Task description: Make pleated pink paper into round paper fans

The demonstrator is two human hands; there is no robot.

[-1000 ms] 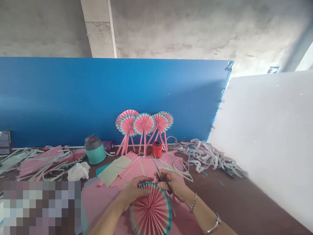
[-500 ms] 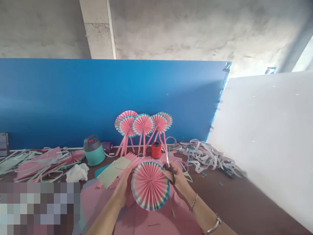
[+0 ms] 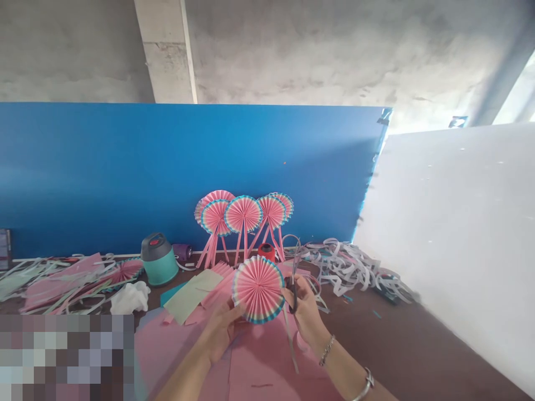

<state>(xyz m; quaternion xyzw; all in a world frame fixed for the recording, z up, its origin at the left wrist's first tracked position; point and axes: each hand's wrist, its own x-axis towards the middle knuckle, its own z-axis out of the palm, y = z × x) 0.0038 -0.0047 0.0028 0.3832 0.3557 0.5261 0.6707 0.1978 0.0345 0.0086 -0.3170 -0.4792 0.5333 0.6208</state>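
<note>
My left hand point(image 3: 219, 334) pinches the edge of a round paper fan point(image 3: 258, 289), up in the air over the pink paper point(image 3: 267, 359). My right hand point(image 3: 305, 314) grips the scissors point(image 3: 293, 289), tips up, just beside the fan.

A pixelated patch point(image 3: 67, 356) blurs your view's bottom-left corner; the bottom edge cuts off your left forearm point(image 3: 179, 384) and right forearm point(image 3: 346, 370).

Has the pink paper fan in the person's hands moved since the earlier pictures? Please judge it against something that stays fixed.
Yes. The pleated pink paper fan has risen in the view toward the red spool, which stayed in place, and now hides the spool's lower part.
</note>
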